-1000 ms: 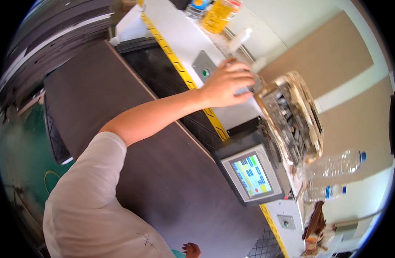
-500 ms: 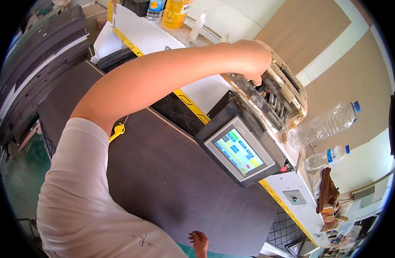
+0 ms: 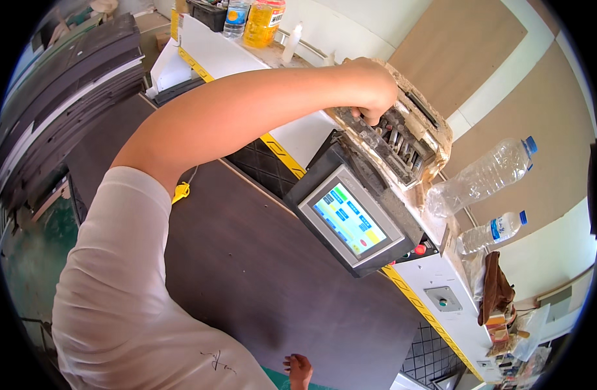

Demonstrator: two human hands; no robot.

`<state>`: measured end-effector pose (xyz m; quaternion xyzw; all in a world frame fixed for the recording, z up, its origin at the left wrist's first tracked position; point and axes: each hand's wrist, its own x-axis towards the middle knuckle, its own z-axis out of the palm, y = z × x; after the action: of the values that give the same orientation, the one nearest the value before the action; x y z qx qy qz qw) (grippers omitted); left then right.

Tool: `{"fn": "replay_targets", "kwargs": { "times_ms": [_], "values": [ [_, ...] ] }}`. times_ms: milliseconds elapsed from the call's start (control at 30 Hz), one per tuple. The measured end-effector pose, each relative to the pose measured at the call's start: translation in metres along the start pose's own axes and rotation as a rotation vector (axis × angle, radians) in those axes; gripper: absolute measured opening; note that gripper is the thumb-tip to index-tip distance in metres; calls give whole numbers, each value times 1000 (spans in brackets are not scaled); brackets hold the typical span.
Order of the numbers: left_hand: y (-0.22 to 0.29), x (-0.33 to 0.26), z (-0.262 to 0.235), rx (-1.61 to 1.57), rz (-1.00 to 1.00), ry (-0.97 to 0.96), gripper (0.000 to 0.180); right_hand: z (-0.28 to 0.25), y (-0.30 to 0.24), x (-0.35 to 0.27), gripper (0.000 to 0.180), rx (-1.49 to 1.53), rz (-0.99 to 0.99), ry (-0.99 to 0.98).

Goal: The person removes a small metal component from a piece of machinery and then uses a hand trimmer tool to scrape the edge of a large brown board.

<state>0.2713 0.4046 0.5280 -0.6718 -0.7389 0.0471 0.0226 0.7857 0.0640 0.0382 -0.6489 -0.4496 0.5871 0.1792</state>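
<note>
My left hand [image 3: 370, 88] reaches over a worn, tape-covered tool tray [image 3: 435, 146]. Its fingers point down and are bent together at the tray's near side; whatever lies between them is hidden. Several small metal pieces [image 3: 402, 146] lie in the tray beside the fingers. Below the tray stands a control panel with a lit touch screen [image 3: 347, 218]. My right hand [image 3: 299, 370] hangs low by the near edge of a dark brown board [image 3: 292, 292], its fingers loosely bent and slightly apart, with nothing visible in them.
Two clear plastic bottles [image 3: 483, 175] stand right of the tray. Red button [image 3: 420, 249] and green button [image 3: 443, 302] sit on the white machine beam. A yellow-liquid bottle [image 3: 263, 23] stands at the back. Stacked dark boards [image 3: 71, 71] lie far left; a yellow tag [image 3: 181, 192] hangs near my arm.
My left hand has shifted slightly left along the tray, uncovering more metal pieces. The whole view has moved a little. My right hand stays low, almost unchanged.
</note>
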Motion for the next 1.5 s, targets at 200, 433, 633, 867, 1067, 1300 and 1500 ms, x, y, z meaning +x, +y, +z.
{"fn": "replay_targets", "kwargs": {
  "times_ms": [200,433,633,867,1067,1300,1500],
  "values": [
    [-16,-26,-4,-135,-37,157,23,-6,-4,-4,26,-10,-10,-12],
    [-63,-58,30,-623,260,637,20,-6,-20,-5,23,-4,-19,14],
    [-55,-103,98,-1198,459,858,21,4,-23,-1,22,-29,-32,-22],
    [-34,-150,114,-1117,508,899,22,17,-51,-2,21,-24,-75,20],
    [-38,-174,121,-1016,523,943,29,34,-86,-1,19,-34,-113,-36],
    [-31,-189,133,-1067,526,865,32,65,-159,-14,23,-67,-310,-41],
    [17,-220,179,-1298,566,616,31,95,-323,-41,23,-49,-942,-65]
  ]
}}
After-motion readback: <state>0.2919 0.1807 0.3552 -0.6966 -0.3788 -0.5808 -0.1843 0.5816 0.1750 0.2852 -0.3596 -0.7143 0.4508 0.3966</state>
